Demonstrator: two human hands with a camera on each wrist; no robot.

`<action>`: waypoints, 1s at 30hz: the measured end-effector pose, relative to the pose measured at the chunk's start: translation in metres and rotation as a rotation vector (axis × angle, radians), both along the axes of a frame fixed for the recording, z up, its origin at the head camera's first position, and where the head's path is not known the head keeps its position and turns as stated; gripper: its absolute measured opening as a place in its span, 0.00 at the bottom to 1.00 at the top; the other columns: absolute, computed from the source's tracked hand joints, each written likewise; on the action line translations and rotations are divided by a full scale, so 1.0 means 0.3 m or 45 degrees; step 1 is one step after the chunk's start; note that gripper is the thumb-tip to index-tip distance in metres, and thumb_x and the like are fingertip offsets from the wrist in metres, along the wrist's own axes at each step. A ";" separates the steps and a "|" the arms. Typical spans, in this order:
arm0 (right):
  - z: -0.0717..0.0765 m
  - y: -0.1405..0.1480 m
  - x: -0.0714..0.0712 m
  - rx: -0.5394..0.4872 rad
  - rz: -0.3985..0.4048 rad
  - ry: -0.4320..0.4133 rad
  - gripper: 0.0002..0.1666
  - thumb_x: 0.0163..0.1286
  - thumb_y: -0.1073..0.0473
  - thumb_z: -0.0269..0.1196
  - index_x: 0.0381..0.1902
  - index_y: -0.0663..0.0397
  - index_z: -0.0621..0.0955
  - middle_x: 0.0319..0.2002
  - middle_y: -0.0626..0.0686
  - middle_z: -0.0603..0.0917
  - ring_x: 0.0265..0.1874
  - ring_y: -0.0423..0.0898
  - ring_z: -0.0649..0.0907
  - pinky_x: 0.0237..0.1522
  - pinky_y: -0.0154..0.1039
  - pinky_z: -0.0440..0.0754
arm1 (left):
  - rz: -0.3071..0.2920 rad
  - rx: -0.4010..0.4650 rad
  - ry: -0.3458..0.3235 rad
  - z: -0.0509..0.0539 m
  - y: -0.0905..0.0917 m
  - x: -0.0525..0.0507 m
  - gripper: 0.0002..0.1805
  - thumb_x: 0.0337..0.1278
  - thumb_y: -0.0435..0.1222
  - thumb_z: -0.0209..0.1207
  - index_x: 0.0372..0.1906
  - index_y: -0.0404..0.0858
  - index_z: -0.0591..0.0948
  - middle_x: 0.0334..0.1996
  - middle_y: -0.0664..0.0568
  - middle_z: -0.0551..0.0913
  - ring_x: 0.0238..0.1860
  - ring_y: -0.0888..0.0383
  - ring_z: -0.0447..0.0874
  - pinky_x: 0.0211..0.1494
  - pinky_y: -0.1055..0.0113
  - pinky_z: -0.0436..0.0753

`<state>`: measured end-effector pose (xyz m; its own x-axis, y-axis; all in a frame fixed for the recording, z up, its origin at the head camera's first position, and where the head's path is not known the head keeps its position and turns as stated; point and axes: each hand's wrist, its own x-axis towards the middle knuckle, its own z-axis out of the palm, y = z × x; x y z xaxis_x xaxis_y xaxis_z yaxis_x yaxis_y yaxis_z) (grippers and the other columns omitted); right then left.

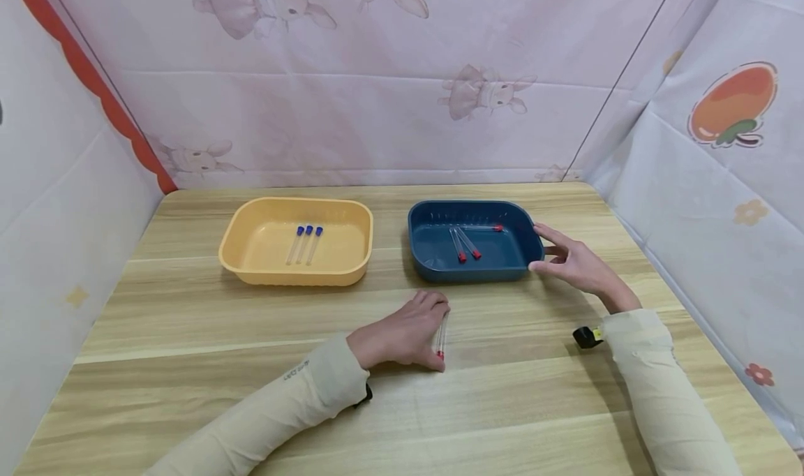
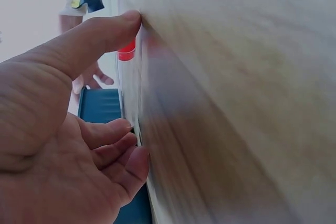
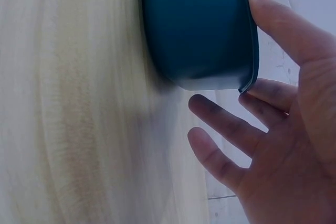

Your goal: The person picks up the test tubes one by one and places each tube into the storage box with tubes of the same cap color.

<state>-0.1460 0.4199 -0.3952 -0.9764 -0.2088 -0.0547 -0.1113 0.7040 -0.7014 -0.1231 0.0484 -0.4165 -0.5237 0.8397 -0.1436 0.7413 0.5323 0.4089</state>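
My left hand (image 1: 405,329) is on the table around thin clear test tubes with red caps (image 1: 440,354), apparently two side by side. Its thumb meets the cap end and its fingertips the far end. In the left wrist view a red cap (image 2: 126,52) shows beneath the thumb (image 2: 113,32); the fingers partly hide the tubes. My right hand (image 1: 578,263) touches the right end of a dark blue bin (image 1: 467,275), thumb and a finger on its rim, the others spread. Inside that bin lie three red-capped tubes (image 1: 466,242).
A yellow bin (image 1: 295,278) stands to the left, with three blue-capped tubes (image 1: 305,244) lying in it. Black wrist devices (image 1: 587,336) sit at the sleeves. Printed cloth walls (image 1: 377,134) border the back and sides of the wooden table (image 1: 207,322).
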 end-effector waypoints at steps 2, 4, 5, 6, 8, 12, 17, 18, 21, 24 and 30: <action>-0.001 0.000 0.000 0.005 0.001 -0.002 0.51 0.73 0.54 0.69 0.84 0.51 0.55 0.81 0.62 0.55 0.68 0.68 0.74 0.65 0.63 0.74 | -0.001 0.019 -0.009 0.000 0.003 0.001 0.51 0.50 0.53 0.76 0.72 0.29 0.68 0.70 0.43 0.67 0.69 0.48 0.63 0.76 0.61 0.64; -0.001 0.001 0.000 0.011 -0.001 -0.003 0.51 0.73 0.53 0.69 0.84 0.51 0.55 0.81 0.61 0.55 0.68 0.68 0.74 0.65 0.63 0.74 | 0.007 0.039 -0.040 0.003 0.003 0.001 0.51 0.50 0.52 0.77 0.72 0.30 0.68 0.70 0.43 0.67 0.69 0.49 0.63 0.76 0.61 0.64; -0.001 0.001 0.000 0.012 -0.002 -0.003 0.51 0.73 0.53 0.69 0.84 0.51 0.55 0.81 0.61 0.56 0.68 0.68 0.74 0.65 0.63 0.74 | 0.011 0.052 -0.063 0.007 0.003 0.000 0.51 0.50 0.52 0.77 0.73 0.30 0.67 0.69 0.44 0.67 0.70 0.50 0.62 0.76 0.61 0.64; 0.000 0.002 0.000 0.014 -0.004 -0.002 0.51 0.73 0.53 0.69 0.84 0.50 0.55 0.81 0.62 0.56 0.67 0.68 0.74 0.65 0.63 0.74 | 0.019 0.062 -0.090 0.011 0.003 0.000 0.51 0.51 0.52 0.77 0.73 0.30 0.67 0.70 0.44 0.67 0.70 0.50 0.62 0.76 0.61 0.63; 0.000 0.003 0.001 0.016 -0.010 -0.003 0.51 0.73 0.53 0.69 0.84 0.50 0.55 0.81 0.61 0.56 0.67 0.68 0.74 0.65 0.63 0.74 | 0.034 0.087 -0.146 0.025 0.001 0.000 0.51 0.52 0.51 0.77 0.74 0.32 0.66 0.70 0.45 0.66 0.70 0.51 0.62 0.77 0.62 0.63; -0.005 0.008 -0.003 0.019 -0.006 -0.003 0.52 0.72 0.54 0.69 0.84 0.51 0.54 0.81 0.63 0.56 0.67 0.68 0.74 0.64 0.63 0.74 | 0.046 0.149 -0.203 0.060 -0.002 0.002 0.51 0.53 0.50 0.77 0.76 0.33 0.64 0.69 0.48 0.66 0.68 0.54 0.63 0.75 0.62 0.66; -0.012 0.013 -0.007 0.015 -0.004 -0.004 0.52 0.72 0.55 0.70 0.84 0.53 0.54 0.81 0.63 0.55 0.67 0.69 0.75 0.64 0.64 0.74 | 0.032 0.243 -0.203 0.103 0.004 -0.005 0.50 0.53 0.50 0.77 0.75 0.34 0.65 0.71 0.48 0.65 0.68 0.55 0.63 0.74 0.64 0.68; -0.011 0.013 -0.007 0.012 -0.004 -0.003 0.52 0.72 0.55 0.70 0.84 0.53 0.54 0.81 0.63 0.56 0.67 0.68 0.75 0.64 0.64 0.74 | 0.030 0.259 -0.196 0.113 0.006 -0.008 0.50 0.53 0.50 0.77 0.74 0.34 0.65 0.71 0.48 0.65 0.69 0.54 0.63 0.75 0.63 0.67; -0.010 0.011 -0.006 0.004 -0.005 0.003 0.52 0.72 0.55 0.70 0.84 0.52 0.55 0.81 0.62 0.56 0.66 0.67 0.75 0.64 0.63 0.75 | 0.035 0.286 -0.166 0.145 0.016 -0.022 0.50 0.53 0.50 0.77 0.74 0.34 0.66 0.72 0.47 0.65 0.71 0.53 0.62 0.75 0.62 0.67; -0.008 0.009 -0.006 -0.005 -0.006 0.008 0.51 0.72 0.55 0.70 0.83 0.51 0.56 0.81 0.60 0.56 0.66 0.67 0.75 0.64 0.62 0.75 | 0.052 0.300 -0.138 0.188 0.025 -0.042 0.51 0.53 0.52 0.76 0.75 0.35 0.65 0.73 0.46 0.65 0.72 0.52 0.62 0.76 0.60 0.67; -0.012 0.008 -0.005 -0.011 -0.002 0.012 0.51 0.72 0.55 0.70 0.83 0.53 0.56 0.81 0.61 0.56 0.66 0.67 0.75 0.64 0.63 0.75 | 0.082 0.378 -0.114 0.274 0.032 -0.091 0.50 0.54 0.53 0.76 0.75 0.35 0.66 0.71 0.46 0.66 0.71 0.51 0.63 0.74 0.57 0.70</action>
